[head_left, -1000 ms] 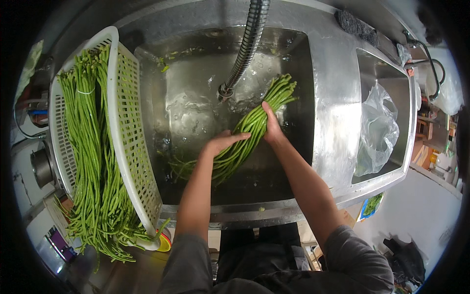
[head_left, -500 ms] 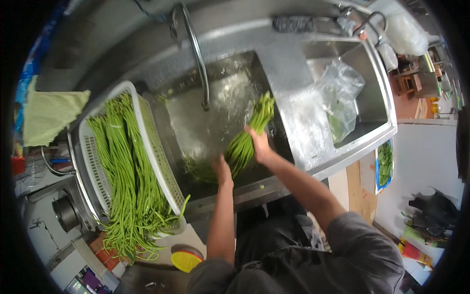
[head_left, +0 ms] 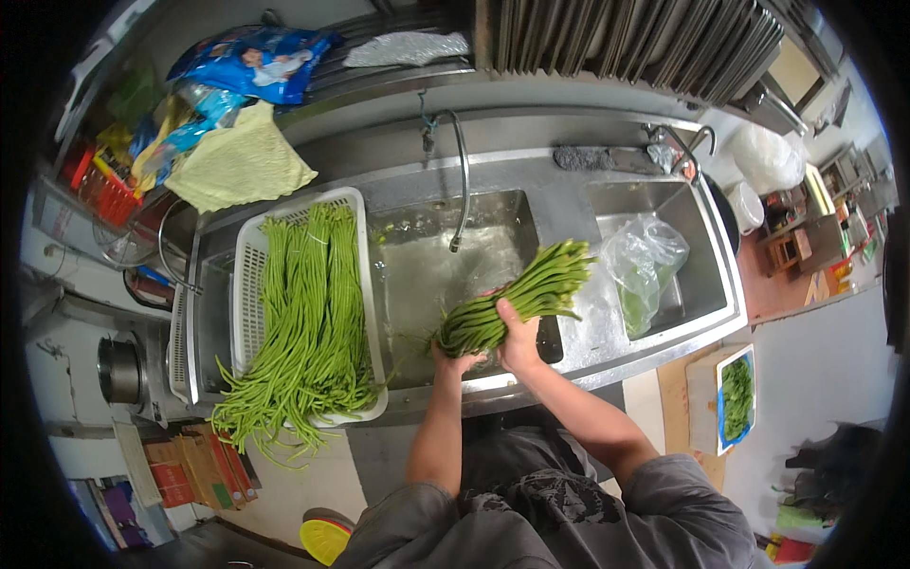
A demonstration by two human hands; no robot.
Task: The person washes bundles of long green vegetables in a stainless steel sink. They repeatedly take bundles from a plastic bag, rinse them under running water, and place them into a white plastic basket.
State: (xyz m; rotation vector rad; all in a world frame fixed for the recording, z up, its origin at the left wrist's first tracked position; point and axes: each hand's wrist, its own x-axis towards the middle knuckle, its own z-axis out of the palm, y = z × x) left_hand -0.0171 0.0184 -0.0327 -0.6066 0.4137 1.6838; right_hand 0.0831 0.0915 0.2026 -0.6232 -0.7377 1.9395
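Note:
Both my hands hold one bundle of long green beans (head_left: 517, 296) above the water-filled steel sink (head_left: 431, 275). My left hand (head_left: 453, 360) grips the bundle's lower end near the sink's front rim. Around the bundle's middle, my right hand (head_left: 518, 339) is closed. The bundle's far tips point up and right, over the divider between the two basins. A curved tap (head_left: 461, 180) hangs over the water behind the bundle.
A white slotted basket (head_left: 251, 275) heaped with more long beans (head_left: 308, 322) rests left of the sink, beans spilling over its front. A clear plastic bag (head_left: 640, 270) lies in the right basin. A yellow cloth (head_left: 237, 166) and blue packets sit behind.
The bean bundle has come up out of the water, held higher and tilted toward the right basin. My head has pulled back, so more of the counter shows.

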